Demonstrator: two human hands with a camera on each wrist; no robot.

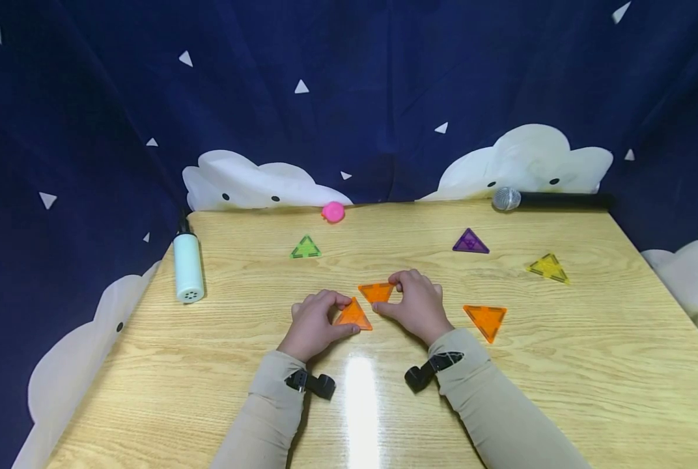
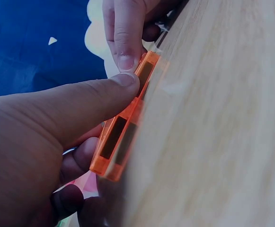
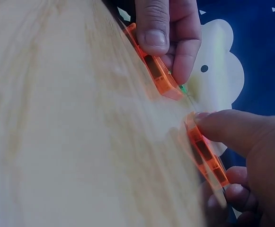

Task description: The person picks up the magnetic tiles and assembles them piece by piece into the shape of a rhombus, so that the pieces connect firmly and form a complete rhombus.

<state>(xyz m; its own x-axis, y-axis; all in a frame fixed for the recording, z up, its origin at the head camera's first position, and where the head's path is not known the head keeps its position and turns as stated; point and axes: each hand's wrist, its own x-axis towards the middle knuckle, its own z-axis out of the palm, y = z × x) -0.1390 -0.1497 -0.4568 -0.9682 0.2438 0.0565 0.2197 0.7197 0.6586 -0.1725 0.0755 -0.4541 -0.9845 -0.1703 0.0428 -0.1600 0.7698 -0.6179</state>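
Near the middle of the wooden table, my left hand (image 1: 316, 324) pinches an orange triangle tile (image 1: 354, 314) between thumb and fingers, its tip pointing away from me. My right hand (image 1: 417, 305) pinches a second orange triangle (image 1: 375, 292) by its right side, a flat edge facing the back. The two tiles lie close together, with a small gap between them in the right wrist view. In the left wrist view my left thumb presses the edge of its tile (image 2: 112, 137). A third orange triangle (image 1: 486, 320) lies right of my right hand, untouched.
Behind the hands lie a green triangle (image 1: 306, 247), a pink round object (image 1: 333, 212) and a purple triangle (image 1: 470, 241). A yellow triangle (image 1: 549, 268) and a microphone (image 1: 551, 200) are at the right. A pale green cylinder (image 1: 188, 268) stands at the left edge.
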